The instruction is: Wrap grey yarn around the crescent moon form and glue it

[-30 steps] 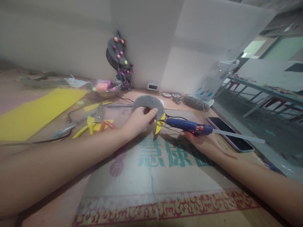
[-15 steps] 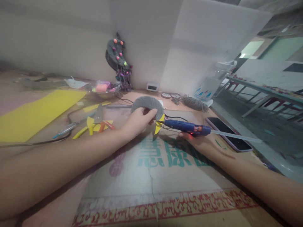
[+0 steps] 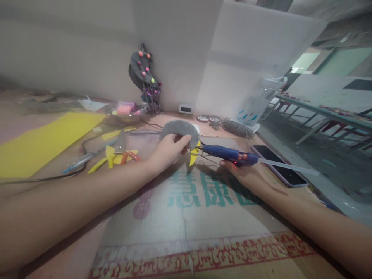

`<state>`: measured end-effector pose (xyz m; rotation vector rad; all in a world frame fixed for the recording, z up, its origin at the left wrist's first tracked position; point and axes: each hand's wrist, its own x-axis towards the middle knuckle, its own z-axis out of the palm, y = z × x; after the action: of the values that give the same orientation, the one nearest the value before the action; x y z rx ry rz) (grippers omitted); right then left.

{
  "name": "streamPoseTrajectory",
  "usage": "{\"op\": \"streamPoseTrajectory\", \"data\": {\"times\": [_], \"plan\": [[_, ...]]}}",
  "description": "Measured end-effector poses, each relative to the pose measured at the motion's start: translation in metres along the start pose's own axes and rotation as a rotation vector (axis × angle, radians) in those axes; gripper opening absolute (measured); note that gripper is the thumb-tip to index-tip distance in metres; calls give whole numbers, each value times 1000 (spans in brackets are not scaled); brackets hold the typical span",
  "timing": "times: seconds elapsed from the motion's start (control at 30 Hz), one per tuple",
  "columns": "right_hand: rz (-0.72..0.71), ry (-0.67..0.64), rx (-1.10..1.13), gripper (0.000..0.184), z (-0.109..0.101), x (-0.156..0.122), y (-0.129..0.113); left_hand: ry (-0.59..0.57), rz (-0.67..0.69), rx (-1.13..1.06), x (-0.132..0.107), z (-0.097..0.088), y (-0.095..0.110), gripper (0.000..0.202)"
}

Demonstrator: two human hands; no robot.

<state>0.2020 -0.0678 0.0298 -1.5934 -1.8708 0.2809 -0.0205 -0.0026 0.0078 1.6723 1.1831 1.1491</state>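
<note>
My left hand point(image 3: 171, 151) is closed around a grey yarn-wrapped crescent point(image 3: 180, 127), thumb and fingers pinching its inner curve. A pointed yellow tip point(image 3: 193, 155) shows at the crescent's lower right end, uncovered by yarn. My right hand point(image 3: 236, 170) grips a blue glue gun point(image 3: 223, 152) from below, with a small red light glowing near the handle. The nozzle points left and meets the yellow tip, or lies just in front of it; I cannot tell which. A clear glue stick point(image 3: 287, 166) sticks out of the gun's rear.
Pliers or scissors point(image 3: 119, 145) with yellow and orange handles lie left of my hand, near a yellow sheet point(image 3: 58, 137). A decorated grey crescent point(image 3: 143, 71) leans on the wall. Right are a phone point(image 3: 279, 164), a yarn bundle point(image 3: 236, 128) and a water bottle point(image 3: 250, 110).
The view has shifted slightly. Both hands keep their holds, and the nozzle stays at the yellow tip with hardly any visible movement.
</note>
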Motion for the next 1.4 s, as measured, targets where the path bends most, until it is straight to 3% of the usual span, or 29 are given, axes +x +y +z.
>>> {"op": "streamPoseTrajectory", "data": {"times": [1.0, 1.2, 1.4], "plan": [[24, 127, -24, 25, 1, 4, 6, -23, -8, 6, 0, 1, -1, 38], [51, 71, -75, 23, -7, 3, -4, -28, -17, 15, 1, 0, -1, 38], [107, 98, -64, 20, -9, 3, -12, -20, -14, 37, 0, -1, 0, 39]]}}
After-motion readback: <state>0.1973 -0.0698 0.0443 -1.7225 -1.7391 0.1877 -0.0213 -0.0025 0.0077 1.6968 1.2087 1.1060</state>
